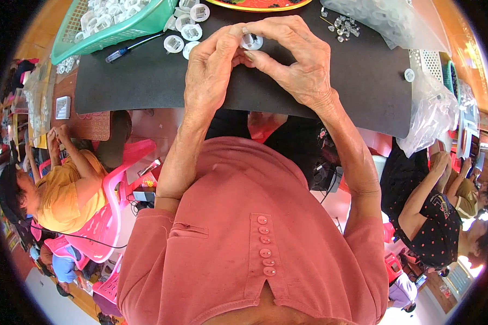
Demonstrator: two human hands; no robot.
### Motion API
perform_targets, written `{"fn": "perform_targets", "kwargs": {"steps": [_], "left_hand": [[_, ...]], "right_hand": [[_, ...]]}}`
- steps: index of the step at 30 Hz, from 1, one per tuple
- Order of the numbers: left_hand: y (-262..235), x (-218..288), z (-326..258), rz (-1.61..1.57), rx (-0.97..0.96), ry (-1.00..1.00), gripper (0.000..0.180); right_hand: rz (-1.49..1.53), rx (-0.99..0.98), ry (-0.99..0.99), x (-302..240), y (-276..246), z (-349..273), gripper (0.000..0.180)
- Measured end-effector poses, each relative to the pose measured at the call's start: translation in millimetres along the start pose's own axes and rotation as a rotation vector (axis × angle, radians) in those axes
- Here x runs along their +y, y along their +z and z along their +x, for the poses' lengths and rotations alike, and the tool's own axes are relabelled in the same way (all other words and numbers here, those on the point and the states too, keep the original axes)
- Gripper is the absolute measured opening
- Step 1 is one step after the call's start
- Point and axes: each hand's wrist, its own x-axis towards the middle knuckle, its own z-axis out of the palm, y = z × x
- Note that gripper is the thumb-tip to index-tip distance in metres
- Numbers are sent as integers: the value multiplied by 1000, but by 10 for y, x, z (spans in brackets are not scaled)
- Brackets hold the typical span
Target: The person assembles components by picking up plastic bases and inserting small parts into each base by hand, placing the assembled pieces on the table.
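Observation:
A small round white plastic part with a clear middle is held between my two hands above the dark table mat. My right hand curves around it, thumb below and index finger above. From the other side, the bent fingers of my left hand close on its edge; their tips are partly hidden behind the hand. Several like parts lie just left of my left hand, some heaped together. Farther left rests a screwdriver with a blue handle and thin metal shaft.
A green basket of white parts stands at the far left. The rim of a red-and-yellow tray shows at the far edge. Small clear pieces and plastic bags lie on the right. People sit on both sides, one in a yellow shirt.

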Motion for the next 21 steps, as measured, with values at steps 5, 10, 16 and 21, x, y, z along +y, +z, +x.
{"fn": "perform_targets", "kwargs": {"steps": [5, 10, 16, 21], "left_hand": [[38, 31, -7, 57, -24, 6, 32], [22, 55, 5, 341, -9, 16, 35], [55, 31, -8, 318, 9, 8, 36], [50, 13, 3, 346, -6, 7, 35]], "right_hand": [[-50, -28, -19, -5, -23, 6, 36], [-45, -10, -18, -2, -20, -4, 36], [-1, -34, 32, -3, -31, -29, 37], [-38, -39, 20, 10, -34, -39, 38]]}}
